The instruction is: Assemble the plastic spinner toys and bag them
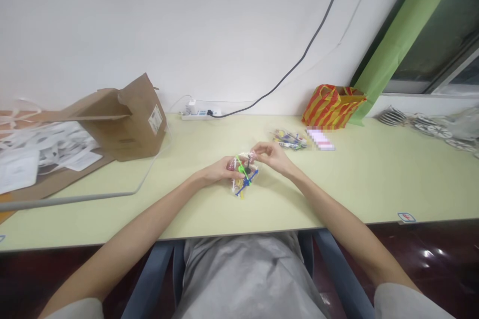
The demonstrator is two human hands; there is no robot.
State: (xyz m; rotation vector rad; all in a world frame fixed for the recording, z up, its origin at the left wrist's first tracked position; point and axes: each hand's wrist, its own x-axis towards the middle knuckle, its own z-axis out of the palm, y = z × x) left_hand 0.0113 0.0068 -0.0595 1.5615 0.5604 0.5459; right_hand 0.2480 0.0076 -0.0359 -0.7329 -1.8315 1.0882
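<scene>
Gray shirt (247,279) at bottom centre, clear bag (253,166) of coloured pieces (246,182) mid-frame.
Left hand (220,170) grips the bag; right hand (275,157) pinches its top edge.

Cardboard box (136,135): is gaping open beside heaped white strips (56,137).
Dark cable (306,53): is sweeping down before the white wall (187,25) to a power strip (196,117).
Red-and-yellow bag (322,107): is standing upright near a green drape (406,30).
Flat discs (392,116): are resting in stacks at far right, below the window (437,45).

Left hand (217,170) partly hidden by clear packet (245,181), pale rectangle (321,139) blurred, box label (155,119) print too small.
</scene>
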